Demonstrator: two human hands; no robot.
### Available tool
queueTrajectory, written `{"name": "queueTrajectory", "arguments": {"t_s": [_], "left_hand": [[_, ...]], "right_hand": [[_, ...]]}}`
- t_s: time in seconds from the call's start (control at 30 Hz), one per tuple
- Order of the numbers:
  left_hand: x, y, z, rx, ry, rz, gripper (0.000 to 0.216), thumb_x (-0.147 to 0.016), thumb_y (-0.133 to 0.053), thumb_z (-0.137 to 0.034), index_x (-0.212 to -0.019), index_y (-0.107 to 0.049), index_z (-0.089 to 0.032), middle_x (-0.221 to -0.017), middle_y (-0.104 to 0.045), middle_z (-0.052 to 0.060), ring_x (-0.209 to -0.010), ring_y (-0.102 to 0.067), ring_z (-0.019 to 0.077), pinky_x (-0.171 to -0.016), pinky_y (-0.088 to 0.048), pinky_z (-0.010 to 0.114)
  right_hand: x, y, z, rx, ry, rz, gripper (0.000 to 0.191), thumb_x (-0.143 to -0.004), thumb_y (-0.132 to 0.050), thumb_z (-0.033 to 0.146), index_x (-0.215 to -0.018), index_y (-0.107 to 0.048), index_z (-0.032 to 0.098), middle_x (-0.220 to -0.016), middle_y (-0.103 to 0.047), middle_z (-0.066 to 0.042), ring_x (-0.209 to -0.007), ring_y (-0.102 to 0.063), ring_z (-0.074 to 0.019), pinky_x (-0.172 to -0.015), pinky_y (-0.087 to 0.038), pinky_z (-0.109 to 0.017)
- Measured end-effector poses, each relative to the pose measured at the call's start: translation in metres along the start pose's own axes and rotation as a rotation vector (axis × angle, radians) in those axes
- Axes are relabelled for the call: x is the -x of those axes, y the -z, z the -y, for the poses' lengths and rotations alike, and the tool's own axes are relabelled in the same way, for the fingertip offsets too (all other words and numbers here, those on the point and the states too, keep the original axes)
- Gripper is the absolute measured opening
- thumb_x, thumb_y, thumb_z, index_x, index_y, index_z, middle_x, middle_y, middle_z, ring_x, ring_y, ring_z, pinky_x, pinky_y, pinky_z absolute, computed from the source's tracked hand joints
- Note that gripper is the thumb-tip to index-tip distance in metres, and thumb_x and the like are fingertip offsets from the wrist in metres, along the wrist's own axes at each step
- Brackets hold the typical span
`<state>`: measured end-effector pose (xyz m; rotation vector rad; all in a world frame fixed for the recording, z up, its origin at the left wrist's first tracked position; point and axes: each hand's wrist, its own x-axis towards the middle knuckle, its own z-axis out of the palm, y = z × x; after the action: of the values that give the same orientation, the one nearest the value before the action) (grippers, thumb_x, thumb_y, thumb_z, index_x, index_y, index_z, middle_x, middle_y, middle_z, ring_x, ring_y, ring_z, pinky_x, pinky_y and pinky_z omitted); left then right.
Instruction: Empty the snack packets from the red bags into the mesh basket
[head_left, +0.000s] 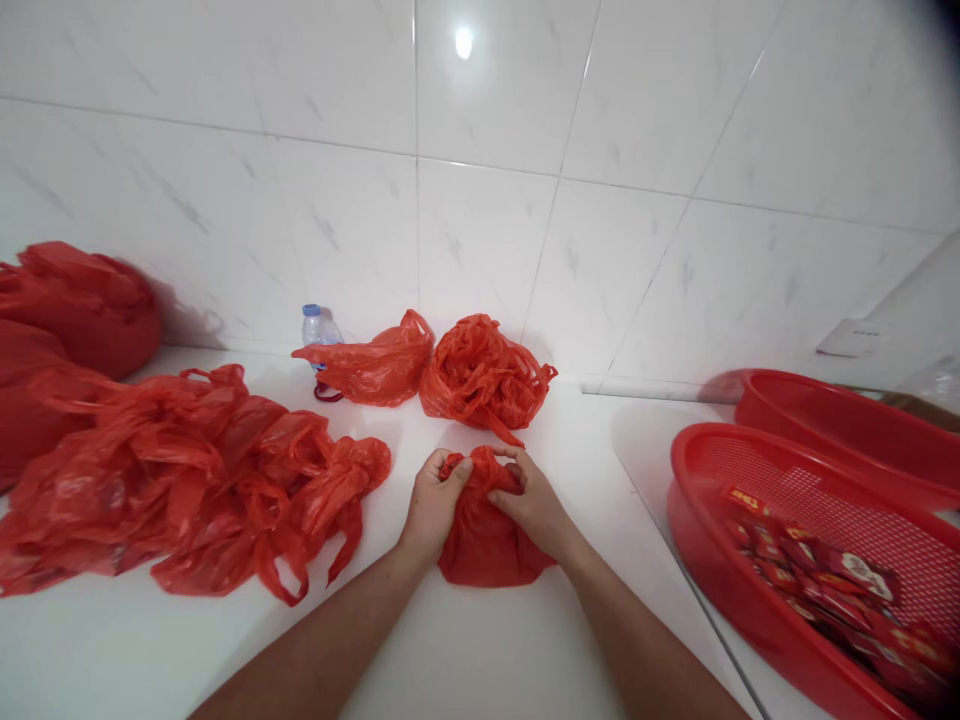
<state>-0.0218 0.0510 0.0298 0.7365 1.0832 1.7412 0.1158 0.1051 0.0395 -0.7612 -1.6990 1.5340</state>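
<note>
Fingers of both hands pinch the gathered neck of a small filled red plastic bag [484, 535] at lower centre of the frame: the left hand [433, 505] closes on the neck's left side, the right hand [534, 505] on its right, thumbs meeting over the twist. That bag sits on the white counter [465, 650] with its body bulging toward the viewer, so its long axis runs from the bottom of the frame up to the knot between the fingertips; both hands sit about equally near.

Left of centre sprawls a heap of loose red bags [187, 480], with fuller red sacks [67, 320] at far left. Red mesh baskets [795, 470] at lower right hold what look like small red packets [832, 580]. Behind the hands lie a crumpled red bag [484, 375], a flatter bag [367, 365], and a water bottle [316, 325].
</note>
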Motion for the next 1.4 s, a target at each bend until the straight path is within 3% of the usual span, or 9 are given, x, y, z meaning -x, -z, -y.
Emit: {"name": "queueTrajectory", "arguments": {"t_s": [0.27, 0.43, 0.57, 0.73, 0.9, 1.07, 1.17, 1.3, 1.4], "left_hand": [[0.020, -0.011, -0.003, -0.232, -0.200, 0.125, 0.014, -0.075, -0.067, -0.028, -0.085, -0.063, -0.018, -0.086, -0.066, 0.003, -0.079, -0.059, 0.0161, -0.074, -0.045, 0.025], [0.019, -0.005, -0.008, -0.380, -0.388, 0.109, 0.008, -0.078, -0.062, -0.023, -0.078, -0.070, -0.020, -0.096, -0.064, 0.007, -0.091, -0.058, 0.0200, -0.085, -0.044, 0.030], [0.018, 0.006, -0.012, -0.531, -0.501, 0.112, 0.012, -0.078, -0.061, -0.020, -0.079, -0.072, -0.023, -0.100, -0.063, 0.008, -0.097, -0.057, 0.0225, -0.092, -0.041, 0.034], [0.032, 0.018, -0.015, -0.600, -0.558, 0.221, 0.016, -0.073, -0.065, -0.014, -0.077, -0.073, -0.027, -0.105, -0.066, 0.008, -0.103, -0.054, 0.0258, -0.097, -0.039, 0.041], [0.060, 0.020, -0.015, -0.695, -0.513, 0.538, 0.021, -0.080, -0.056, -0.012, -0.085, -0.072, -0.024, -0.095, -0.070, 0.012, -0.092, -0.061, 0.0249, -0.087, -0.045, 0.039], [0.080, 0.014, -0.015, -0.792, -0.677, 0.618, 0.021, -0.083, -0.051, -0.010, -0.087, -0.068, -0.021, -0.081, -0.067, 0.012, -0.077, -0.060, 0.0223, -0.072, -0.047, 0.035], [0.082, 0.013, -0.013, -0.867, -0.754, 0.591, 0.018, -0.083, -0.056, -0.018, -0.099, -0.064, -0.021, -0.091, -0.067, 0.013, -0.087, -0.060, 0.0236, -0.080, -0.047, 0.037], [0.074, 0.013, -0.004, -0.965, -0.822, 0.523, 0.069, -0.070, -0.071, -0.045, -0.130, -0.046, -0.022, -0.131, -0.050, 0.020, -0.124, -0.043, 0.0345, -0.105, -0.031, 0.051], [0.066, 0.012, 0.001, -1.057, -0.840, 0.472, 0.088, -0.064, -0.072, -0.054, -0.137, -0.037, -0.020, -0.142, -0.037, 0.022, -0.133, -0.030, 0.0390, -0.109, -0.020, 0.057]], "right_hand": [[-0.002, 0.001, -0.003, 0.133, 0.129, -0.179, 0.026, -0.075, -0.049, 0.017, -0.093, -0.067, 0.022, -0.085, -0.067, 0.000, -0.079, -0.058, -0.0167, -0.071, -0.046, -0.029], [-0.006, 0.012, -0.007, -0.224, -0.027, -0.029, 0.025, -0.071, -0.056, 0.020, -0.093, -0.068, 0.019, -0.079, -0.067, -0.001, -0.074, -0.059, -0.0167, -0.073, -0.046, -0.030], [-0.012, 0.021, -0.014, -0.512, -0.139, -0.169, 0.025, -0.071, -0.065, 0.033, -0.090, -0.069, 0.017, -0.085, -0.068, -0.005, -0.075, -0.061, -0.0177, -0.074, -0.047, -0.032], [-0.018, 0.044, -0.027, -0.152, -0.091, -0.406, 0.027, -0.066, -0.068, 0.033, -0.087, -0.069, 0.016, -0.072, -0.067, -0.003, -0.064, -0.059, -0.0165, -0.065, -0.046, -0.031], [-0.023, 0.071, -0.036, 0.173, -0.016, -0.601, 0.025, -0.068, -0.060, 0.032, -0.085, -0.069, 0.017, -0.071, -0.067, -0.003, -0.065, -0.057, -0.0178, -0.063, -0.043, -0.030], [-0.021, 0.069, -0.037, 0.252, -0.006, -0.572, 0.025, -0.070, -0.057, 0.032, -0.086, -0.069, 0.017, -0.075, -0.067, -0.003, -0.065, -0.057, -0.0164, -0.064, -0.043, -0.030], [-0.016, 0.064, -0.033, 0.217, -0.011, -0.483, 0.031, -0.069, -0.059, 0.035, -0.092, -0.066, 0.016, -0.072, -0.065, -0.002, -0.063, -0.056, -0.0162, -0.061, -0.044, -0.029], [-0.011, 0.063, -0.025, 0.180, -0.088, -0.461, 0.051, -0.067, -0.062, 0.044, -0.110, -0.056, 0.016, -0.067, -0.063, 0.000, -0.062, -0.059, -0.0179, -0.057, -0.046, -0.029], [-0.008, 0.058, -0.018, 0.277, -0.123, -0.413, 0.047, -0.067, -0.060, 0.048, -0.102, -0.061, 0.017, -0.068, -0.065, -0.003, -0.061, -0.060, -0.0193, -0.058, -0.046, -0.030]]}}
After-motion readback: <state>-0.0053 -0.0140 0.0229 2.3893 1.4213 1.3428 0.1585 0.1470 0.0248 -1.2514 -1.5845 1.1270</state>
